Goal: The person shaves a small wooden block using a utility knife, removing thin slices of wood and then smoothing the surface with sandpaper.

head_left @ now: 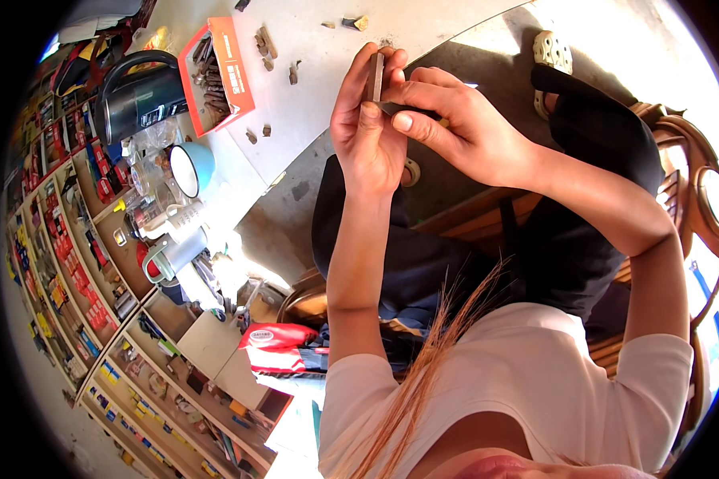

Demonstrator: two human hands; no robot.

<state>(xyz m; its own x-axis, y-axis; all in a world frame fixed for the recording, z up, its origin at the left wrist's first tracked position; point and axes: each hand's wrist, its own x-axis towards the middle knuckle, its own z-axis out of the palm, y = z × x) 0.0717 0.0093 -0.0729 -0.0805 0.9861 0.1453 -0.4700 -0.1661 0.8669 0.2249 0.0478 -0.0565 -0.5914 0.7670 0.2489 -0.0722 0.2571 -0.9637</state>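
My left hand point(367, 136) is closed round an upright, narrow brown piece point(377, 72), its thumb pressed against the lower end. My right hand point(463, 136) grips a slim dark tool point(395, 108), perhaps a blade, whose end meets the brown piece just beside my left thumb; the rest of the tool is hidden by my fingers. Both hands are together above my lap at the edge of the white table point(299, 24). On that table, small brown fragments point(265, 41) lie scattered near an open red-and-white box point(214, 80) holding several similar dark pieces.
Left of the box are a black kettle point(142, 100), a blue cup point(190, 172), jars and a metal mug point(176, 251). Shelves point(88, 271) of small packages fill the left side. I sit on a wooden chair point(687, 176); a red bag point(276, 339) is beside me.
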